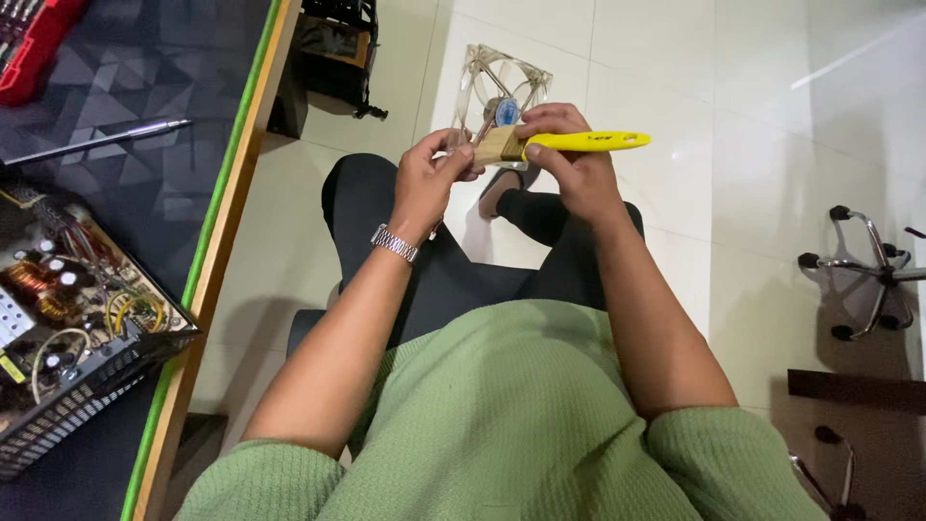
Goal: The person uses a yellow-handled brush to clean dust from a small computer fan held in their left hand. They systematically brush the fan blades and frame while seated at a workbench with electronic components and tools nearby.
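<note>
A clear plastic fan (502, 82) was held up over the person's lap, above the white floor (752, 116). The left hand (429, 178) was curled shut around the fan's lower edge, with the fingers wrapped tight on the frame. A silver watch (395, 242) sat on that wrist.

The right hand (569, 159) was just beside the left one. It was closed around a paintbrush (559, 143) with a yellow handle. The thumb and fingers pinched the brush near its wooden part. The bristles (487, 147) touched the fan, right by the left hand's fingers. The yellow handle stuck out past the right hand, away from the fan.

Far off to the left of the left hand was a desk with a dark mat (145, 116). An open power supply box (68, 328) sat there, full of wires and small parts. A silver pen (106, 140) lay on the mat beyond it.
</note>
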